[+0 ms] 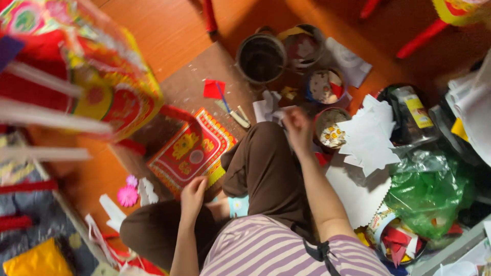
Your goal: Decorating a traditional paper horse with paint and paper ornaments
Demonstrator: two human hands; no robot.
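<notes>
A scrap of white cut paper (280, 113) is pinched in the right hand (296, 125), raised above the knee, probably for close work. Just beside that grip sits a round tin of paper flowers (331, 130). The left hand (193, 194), fingers curled, touches the red-and-gold patterned paper sheet (192, 151).

Single head-worn view, looking steeply down from above the person's lap (266, 174) onto the orange floor (169, 30); close range, tilted frame, craft clutter all around. No second view.
</notes>
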